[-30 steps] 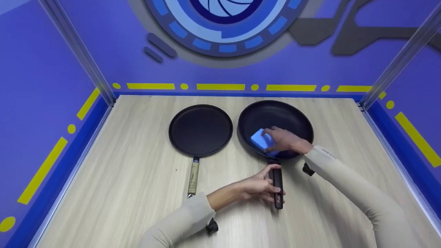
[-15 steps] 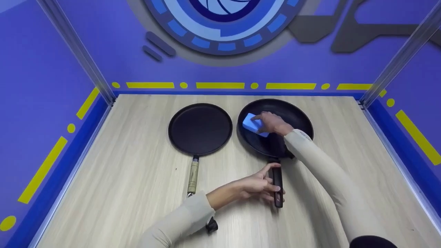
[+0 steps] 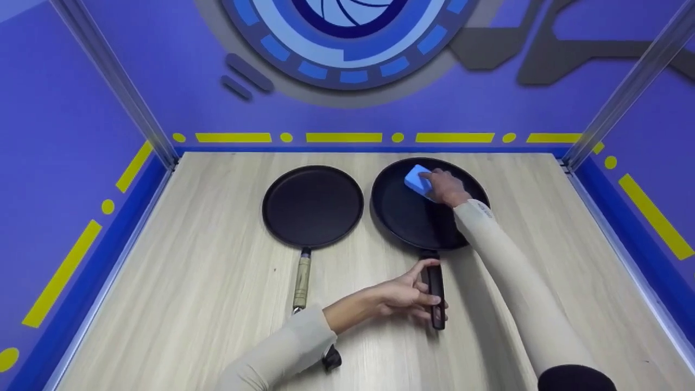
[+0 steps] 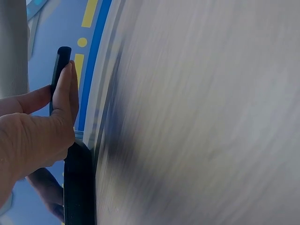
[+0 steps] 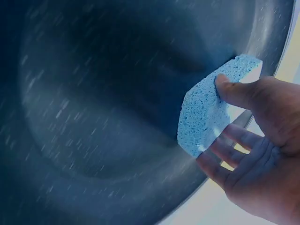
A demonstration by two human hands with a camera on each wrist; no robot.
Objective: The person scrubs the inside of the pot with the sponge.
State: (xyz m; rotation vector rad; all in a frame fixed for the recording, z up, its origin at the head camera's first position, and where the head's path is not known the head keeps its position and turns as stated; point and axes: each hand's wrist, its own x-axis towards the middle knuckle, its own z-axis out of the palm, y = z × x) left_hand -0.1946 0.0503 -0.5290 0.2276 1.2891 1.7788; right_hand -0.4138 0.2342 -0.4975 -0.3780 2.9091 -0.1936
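Observation:
A deep black frying pan (image 3: 402, 222) stands on the right side of the table, its black handle (image 3: 437, 309) toward the person. My left hand (image 3: 402, 296) grips that handle between thumb and fingers; the left wrist view shows the hand (image 4: 37, 136) from behind. Inside the pan my right hand (image 3: 448, 187) holds a light blue sponge (image 3: 418, 179) against the inner surface, near the far side. In the right wrist view the thumb presses the porous face of the sponge (image 5: 201, 110), with the other fingers behind it. Small wet-looking specks dot the pan's surface (image 5: 70, 117).
A flat black crepe pan (image 3: 313, 206) with a wooden handle (image 3: 302, 282) lies left of the frying pan, a narrow gap between them. Both rest on a pale wood-grain table (image 3: 206, 260). Blue-purple panels (image 3: 304, 108) with metal corner posts close in the back and sides.
My right hand has carried the sponge from the near side of the pan, up along its left side, to the far part. The left hand keeps its grip on the handle.

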